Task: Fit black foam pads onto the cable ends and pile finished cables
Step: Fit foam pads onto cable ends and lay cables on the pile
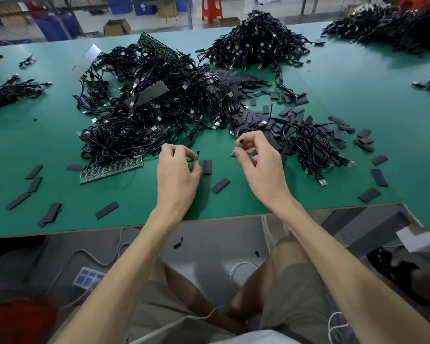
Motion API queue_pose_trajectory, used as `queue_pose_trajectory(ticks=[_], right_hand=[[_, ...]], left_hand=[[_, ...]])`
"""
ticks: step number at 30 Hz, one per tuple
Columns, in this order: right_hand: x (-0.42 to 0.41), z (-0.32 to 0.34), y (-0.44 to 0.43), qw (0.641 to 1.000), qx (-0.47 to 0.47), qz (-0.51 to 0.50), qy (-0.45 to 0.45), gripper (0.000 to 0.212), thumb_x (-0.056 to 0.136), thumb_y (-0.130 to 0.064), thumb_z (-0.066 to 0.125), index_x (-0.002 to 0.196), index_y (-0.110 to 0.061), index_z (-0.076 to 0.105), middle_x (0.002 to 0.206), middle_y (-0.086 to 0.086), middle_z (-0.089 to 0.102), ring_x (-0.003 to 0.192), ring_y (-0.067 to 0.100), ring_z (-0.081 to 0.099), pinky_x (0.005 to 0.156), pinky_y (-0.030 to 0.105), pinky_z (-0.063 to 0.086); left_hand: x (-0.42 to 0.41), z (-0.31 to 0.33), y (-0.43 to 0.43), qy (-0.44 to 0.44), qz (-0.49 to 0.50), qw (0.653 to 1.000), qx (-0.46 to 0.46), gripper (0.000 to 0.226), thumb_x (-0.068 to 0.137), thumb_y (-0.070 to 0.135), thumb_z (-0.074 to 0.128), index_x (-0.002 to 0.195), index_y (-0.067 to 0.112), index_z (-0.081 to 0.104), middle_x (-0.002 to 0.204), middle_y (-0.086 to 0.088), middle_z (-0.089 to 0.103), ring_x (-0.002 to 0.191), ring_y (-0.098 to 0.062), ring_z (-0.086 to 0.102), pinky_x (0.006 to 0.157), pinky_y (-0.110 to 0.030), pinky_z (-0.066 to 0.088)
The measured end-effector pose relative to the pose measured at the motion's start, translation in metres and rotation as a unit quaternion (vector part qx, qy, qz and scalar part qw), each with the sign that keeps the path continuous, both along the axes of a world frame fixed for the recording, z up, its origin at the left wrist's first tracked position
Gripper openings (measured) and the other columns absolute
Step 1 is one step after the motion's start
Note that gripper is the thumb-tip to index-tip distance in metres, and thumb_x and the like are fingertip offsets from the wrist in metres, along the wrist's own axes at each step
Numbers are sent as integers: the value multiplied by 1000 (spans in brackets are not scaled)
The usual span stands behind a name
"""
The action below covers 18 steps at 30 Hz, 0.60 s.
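My left hand (pixel 178 172) pinches a cable end (pixel 197 155) just above the green table (pixel 358 95), with a thin black cable running back under the fingers. My right hand (pixel 258 160) pinches a small black foam pad (pixel 237 148) between thumb and fingertips, a short gap to the right of the cable end. A big tangle of black cables (pixel 154 108) lies right behind my hands. Loose black foam pads (pixel 293 115) are scattered behind and to the right of my right hand.
More cable heaps sit at the far centre (pixel 256 40), far right (pixel 392 26) and left edge (pixel 8 93). A smaller cable bunch (pixel 313 147) lies right of my right hand. Green circuit strips (pixel 112 167) lie left of my left hand. Single pads (pixel 220 185) dot the near table edge.
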State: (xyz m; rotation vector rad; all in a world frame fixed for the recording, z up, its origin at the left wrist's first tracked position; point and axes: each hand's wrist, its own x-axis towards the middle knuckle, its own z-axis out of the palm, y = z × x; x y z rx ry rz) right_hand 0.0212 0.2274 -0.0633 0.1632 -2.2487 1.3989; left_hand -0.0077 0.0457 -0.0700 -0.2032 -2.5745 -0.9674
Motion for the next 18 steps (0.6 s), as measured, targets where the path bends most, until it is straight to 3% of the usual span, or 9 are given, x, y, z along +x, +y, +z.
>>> queue_pose_trajectory(ticks=[2,5,7,11,14,18], right_hand=[[0,-1,1,1000,14,-1,14,8,99,-11,62,102,-18,58,95,-9,61,83,6,56,72,17,43],[-2,-2,2,999,25,8,23,6,99,-9,61,102,-13,61,100,-1,61,88,12,60,75,22,45],[-2,-2,1,999,34,16,36,7,98,-7,63,102,-13,62,101,-1,62,87,10,61,72,16,44],[-1,-2,-1,998,42,39,37,8,96,-12,69,99,-18,67,98,-9,65,77,2,59,64,12,41],[1,-2,-1,997,41,58,23,8,95,-20,70,101,-26,70,96,-13,69,89,9,64,69,19,45],[3,-2,-2,996,42,80,17,12,99,-22,66,107,-24,75,100,-11,74,95,14,66,76,28,51]], left_hand=[[-1,-1,0,-8,30,999,-38,11,93,7,62,103,11,62,116,-7,50,110,-25,49,95,-38,40],[1,0,1,3,73,995,-70,40,81,-11,54,115,9,57,121,-11,46,115,-29,42,91,-30,21],[3,3,2,25,64,995,-73,52,76,-13,53,122,9,55,125,-10,44,118,-27,40,93,-29,17],[9,6,6,101,-60,988,-102,37,89,12,62,125,17,58,126,-1,53,120,-18,47,100,-34,24],[12,3,10,134,-122,972,-152,29,99,27,59,125,15,60,119,2,62,115,-20,55,103,-43,29],[13,4,9,144,-135,972,-125,23,99,22,63,119,10,65,105,2,70,101,-21,60,99,-38,29]])
